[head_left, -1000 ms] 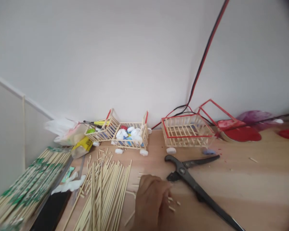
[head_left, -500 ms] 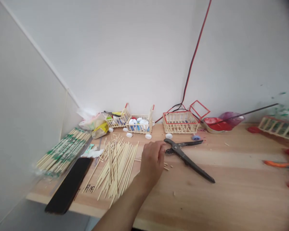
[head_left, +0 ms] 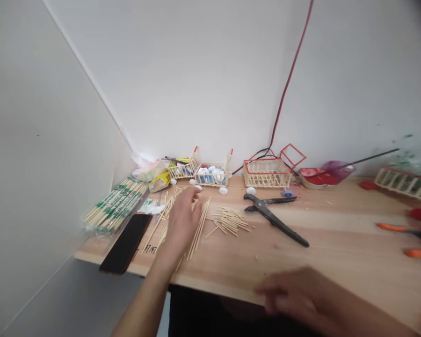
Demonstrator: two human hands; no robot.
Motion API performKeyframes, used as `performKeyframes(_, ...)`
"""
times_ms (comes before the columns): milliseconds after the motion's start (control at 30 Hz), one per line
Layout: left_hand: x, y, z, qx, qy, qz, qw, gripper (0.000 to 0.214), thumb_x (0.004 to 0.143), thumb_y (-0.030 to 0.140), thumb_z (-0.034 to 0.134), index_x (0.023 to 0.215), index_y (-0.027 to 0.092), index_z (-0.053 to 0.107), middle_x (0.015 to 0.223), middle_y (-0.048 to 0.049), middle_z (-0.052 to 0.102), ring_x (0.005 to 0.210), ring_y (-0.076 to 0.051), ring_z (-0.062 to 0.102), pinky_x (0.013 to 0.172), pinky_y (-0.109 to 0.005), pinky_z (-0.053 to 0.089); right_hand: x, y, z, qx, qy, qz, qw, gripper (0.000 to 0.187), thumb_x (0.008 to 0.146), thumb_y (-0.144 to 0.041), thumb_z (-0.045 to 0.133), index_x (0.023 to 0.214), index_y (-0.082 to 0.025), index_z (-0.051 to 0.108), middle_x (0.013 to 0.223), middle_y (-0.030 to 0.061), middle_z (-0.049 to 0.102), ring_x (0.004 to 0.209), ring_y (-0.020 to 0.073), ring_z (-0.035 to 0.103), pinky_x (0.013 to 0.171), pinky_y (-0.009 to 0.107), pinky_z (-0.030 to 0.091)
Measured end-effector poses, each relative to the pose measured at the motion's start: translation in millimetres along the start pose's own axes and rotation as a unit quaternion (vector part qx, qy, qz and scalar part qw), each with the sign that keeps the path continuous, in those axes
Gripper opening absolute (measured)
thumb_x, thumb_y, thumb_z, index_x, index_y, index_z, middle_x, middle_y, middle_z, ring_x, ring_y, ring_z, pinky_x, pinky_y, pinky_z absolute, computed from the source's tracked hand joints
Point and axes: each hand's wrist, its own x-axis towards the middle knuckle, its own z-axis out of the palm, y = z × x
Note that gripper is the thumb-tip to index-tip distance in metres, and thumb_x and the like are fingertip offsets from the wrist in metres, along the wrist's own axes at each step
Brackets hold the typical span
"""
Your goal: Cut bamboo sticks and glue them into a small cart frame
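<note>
My left hand [head_left: 182, 220] is over the pile of long wooden sticks [head_left: 200, 227], its thumb and fingers apart and nothing visible in them. Right of it lies a small heap of short cut sticks [head_left: 230, 220]. Black-handled pliers [head_left: 268, 213] rest farther right, jaws toward the back left. Low at the table's front edge is my right hand [head_left: 294, 292], smeared by motion, so its grip does not show.
Small stick-built carts [head_left: 212, 178] and a larger red-rimmed cart [head_left: 268, 175] line the wall. Wrapped chopsticks [head_left: 117, 203] and a black phone [head_left: 126, 243] lie left. A red-filled bowl [head_left: 319, 178] stands back right; orange-handled tools [head_left: 400, 228] lie at the right edge.
My left hand has moved left from beside the pliers to the long sticks, uncovering the short-stick heap. My right hand has come into view at the lower right. The camera view has shifted.
</note>
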Motion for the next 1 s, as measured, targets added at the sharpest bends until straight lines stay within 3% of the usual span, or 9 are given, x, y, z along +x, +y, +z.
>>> performKeyframes(33, -8, -8, -6.1, 0.024, 0.0, 0.001, 1.0, 0.023, 0.087, 0.019, 0.048, 0.109, 0.018, 0.054, 0.102, -0.0083, 0.062, 0.094, -0.021, 0.058, 0.085, -0.037, 0.047, 15, -3, -13, -0.003, 0.009, -0.011, 1.0, 0.026, 0.096, -0.037, 0.046, 0.106, -0.027, 0.067, 0.085, 0.0009, 0.07, 0.083, 0.0161, 0.064, 0.079, 0.028, 0.049)
performKeyframes(100, -25, -21, -14.8, 0.065, -0.006, 0.008, 0.998, 0.022, 0.088, 0.02, 0.045, 0.109, 0.017, 0.053, 0.107, -0.01, 0.061, 0.102, -0.023, 0.055, 0.09, -0.04, 0.044, 45, -7, -36, -0.022, 0.121, -0.024, 0.992, 0.031, 0.095, -0.039, 0.043, 0.095, -0.024, 0.07, 0.067, 0.0009, 0.067, 0.064, 0.0147, 0.062, 0.063, 0.025, 0.047)
performKeyframes(200, -46, -30, -19.1, 0.119, -0.025, 0.013, 0.992, 0.024, 0.09, 0.021, 0.044, 0.112, 0.017, 0.052, 0.112, -0.0115, 0.058, 0.11, -0.025, 0.051, 0.096, -0.042, 0.041, 84, -3, -59, -0.045, 0.224, -0.031, 0.973, 0.032, 0.093, -0.038, 0.043, 0.082, -0.021, 0.069, 0.06, -0.0001, 0.063, 0.057, 0.0145, 0.058, 0.058, 0.025, 0.042)
performKeyframes(333, -59, -30, -12.9, 0.21, -0.028, -0.006, 0.977, 0.025, 0.09, 0.021, 0.044, 0.113, 0.016, 0.052, 0.108, -0.012, 0.057, 0.106, -0.026, 0.051, 0.092, -0.041, 0.041, 110, 17, -57, -0.085, 0.286, -0.066, 0.952, 0.033, 0.092, -0.038, 0.044, 0.078, -0.019, 0.067, 0.062, 0.0014, 0.064, 0.063, 0.0169, 0.059, 0.062, 0.027, 0.041)
performKeyframes(433, -58, -30, -6.1, 0.293, -0.041, -0.041, 0.954, 0.025, 0.091, 0.025, 0.045, 0.112, 0.015, 0.053, 0.101, -0.012, 0.058, 0.099, -0.027, 0.053, 0.087, -0.04, 0.041, 112, 31, -49, -0.066, 0.339, -0.042, 0.938, 0.034, 0.092, -0.04, 0.043, 0.087, -0.019, 0.068, 0.058, -0.0002, 0.061, 0.056, 0.0158, 0.056, 0.058, 0.026, 0.039)
performKeyframes(633, -49, -37, 0.9, 0.342, -0.069, -0.098, 0.932, 0.019, 0.089, 0.018, 0.044, 0.105, 0.015, 0.055, 0.092, -0.0109, 0.062, 0.092, -0.026, 0.056, 0.076, -0.034, 0.04, 106, 42, -42, -0.08, 0.343, -0.037, 0.935, 0.036, 0.093, -0.041, 0.041, 0.086, -0.018, 0.068, 0.055, -0.0001, 0.059, 0.055, 0.0163, 0.056, 0.06, 0.026, 0.041)
performKeyframes(767, -47, -39, 0.1, 0.348, -0.078, -0.124, 0.926, 0.024, 0.086, 0.008, 0.04, 0.1, 0.014, 0.058, 0.091, -0.0119, 0.065, 0.092, -0.026, 0.059, 0.075, -0.033, 0.039, 110, 50, -37, -0.116, 0.329, -0.065, 0.935, 0.034, 0.093, -0.038, 0.042, 0.088, -0.018, 0.069, 0.08, 0.0052, 0.071, 0.074, 0.0198, 0.065, 0.069, 0.028, 0.045)
performKeyframes(867, -46, -41, -2.3, 0.338, -0.065, -0.13, 0.93, 0.03, 0.085, 0.005, 0.037, 0.104, 0.014, 0.059, 0.091, -0.0127, 0.066, 0.092, -0.026, 0.06, 0.075, -0.033, 0.04, 111, 53, -34, -0.128, 0.317, -0.079, 0.936, 0.033, 0.095, -0.037, 0.041, 0.091, -0.019, 0.068, 0.095, 0.0073, 0.073, 0.086, 0.0212, 0.066, 0.074, 0.029, 0.046)
performKeyframes(1000, -44, -45, -6.4, 0.341, -0.04, -0.136, 0.929, 0.033, 0.089, 0.011, 0.037, 0.116, 0.015, 0.056, 0.088, -0.0133, 0.067, 0.087, -0.027, 0.061, 0.07, -0.033, 0.039, 108, 47, -33, -0.127, 0.316, -0.083, 0.937, 0.032, 0.095, -0.036, 0.041, 0.09, -0.02, 0.068, 0.09, 0.006, 0.073, 0.083, 0.0203, 0.067, 0.073, 0.029, 0.046)
